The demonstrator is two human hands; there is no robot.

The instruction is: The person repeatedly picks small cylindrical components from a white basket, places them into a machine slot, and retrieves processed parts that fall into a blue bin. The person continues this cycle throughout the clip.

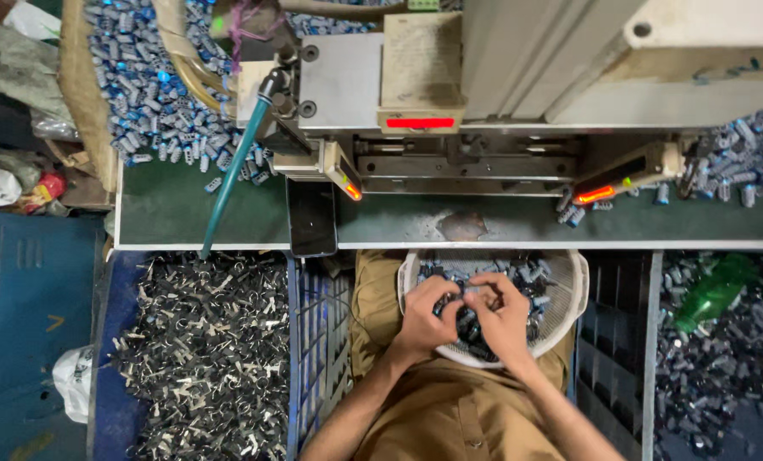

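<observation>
Both hands [467,312] grip small dark parts [467,326] inside the white basket [574,294].

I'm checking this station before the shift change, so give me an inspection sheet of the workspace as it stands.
Surface: green bench top, worn bare patch at its middle.
Job's things: white mesh basket on the lap, holding small dark cylindrical parts.
Clutter: blue-grey parts heaped at back left and right; dark phone on the bench edge.
Hands: left hand and right hand together in the basket, fingers closed on parts.
Cables: teal hose slanting from the machine.
Surroundings: metal clips pile left; green bottle right.
</observation>
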